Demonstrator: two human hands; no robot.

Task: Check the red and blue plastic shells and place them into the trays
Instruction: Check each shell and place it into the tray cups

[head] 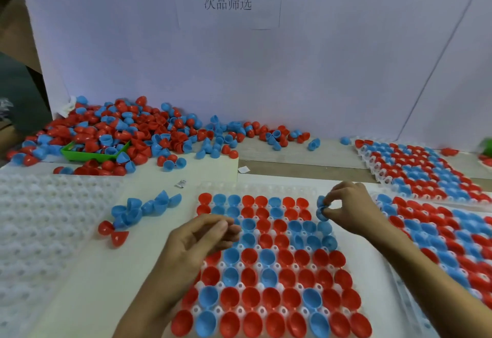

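Your right hand (346,206) pinches a blue shell (322,207) just right of the middle, at the top right corner of the tray (372,271) — you are placing it. Your left hand (202,241) holds nothing, fingers loosely curled. Next — drop it into the empty cup there.

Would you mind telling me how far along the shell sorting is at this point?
Done: two trays on the right and look full, and the middle tray is nearly full. In hand: the right hand pinches blue shells above the tray's far right corner; the left hand holds nothing visible. Left: a big loose pile, a small cluster, and an unfilled white tray.
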